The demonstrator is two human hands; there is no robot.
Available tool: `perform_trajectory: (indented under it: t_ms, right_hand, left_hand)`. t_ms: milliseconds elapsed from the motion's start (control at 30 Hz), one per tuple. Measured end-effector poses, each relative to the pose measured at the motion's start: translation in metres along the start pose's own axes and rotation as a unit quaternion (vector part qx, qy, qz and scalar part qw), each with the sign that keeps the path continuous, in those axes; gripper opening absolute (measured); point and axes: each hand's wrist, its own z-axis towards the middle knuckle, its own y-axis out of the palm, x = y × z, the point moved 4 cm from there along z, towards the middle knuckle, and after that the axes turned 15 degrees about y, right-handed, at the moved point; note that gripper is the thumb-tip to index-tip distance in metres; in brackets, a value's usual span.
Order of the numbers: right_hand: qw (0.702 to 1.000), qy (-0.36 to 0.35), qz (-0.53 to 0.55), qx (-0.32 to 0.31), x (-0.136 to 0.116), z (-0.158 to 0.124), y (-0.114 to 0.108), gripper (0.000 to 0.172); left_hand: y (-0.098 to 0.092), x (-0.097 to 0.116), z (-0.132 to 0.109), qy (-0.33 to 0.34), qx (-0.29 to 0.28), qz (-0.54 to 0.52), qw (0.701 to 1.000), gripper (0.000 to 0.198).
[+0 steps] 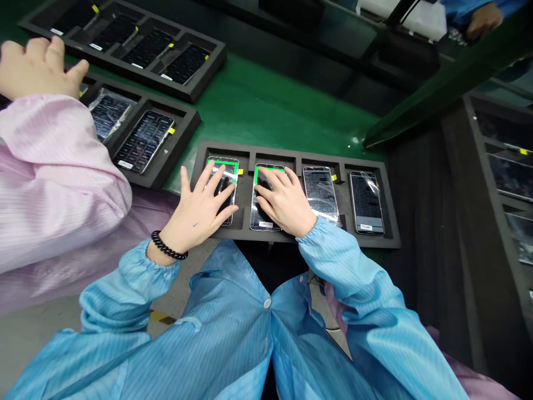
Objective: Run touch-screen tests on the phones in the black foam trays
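Note:
A dark foam tray [391, 236] lies in front of me with phones set in its compartments. My left hand [202, 208] is open, its fingers spread over the leftmost phone [234, 166], whose screen shows a green border. Over the second phone [265, 224], also partly green on screen, my right hand [285, 200] rests open with fingertips on the glass. To the right, a third phone [320, 191] and a fourth phone [366, 203] show dark screens with lines of text. My fingers hide parts of the first two screens.
At the left, a co-worker's hand [39, 69] in a pink sleeve hovers over another foam tray [189, 125] with phones. A farther tray [219, 55] holds several phones. Tray stacks [470, 139] stand at the right. Another person's hand [485, 21] shows at top right.

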Motion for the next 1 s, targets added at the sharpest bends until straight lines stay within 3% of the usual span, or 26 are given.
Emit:
perform_trajectory:
  t_ms: [600,1000]
  right_hand:
    - [0.999,-0.049,0.017,0.004,-0.025,-0.048,-0.005,0.03]
    - [0.999,-0.033,0.035,-0.007,-0.023,-0.051,-0.003,0.029]
  left_hand:
    - [0.009,0.026,-0.042,0.041,-0.004,0.048,0.998,0.05]
    - [0.014,0.004,-0.003,0.001,0.023,0.034,0.999,0.053]
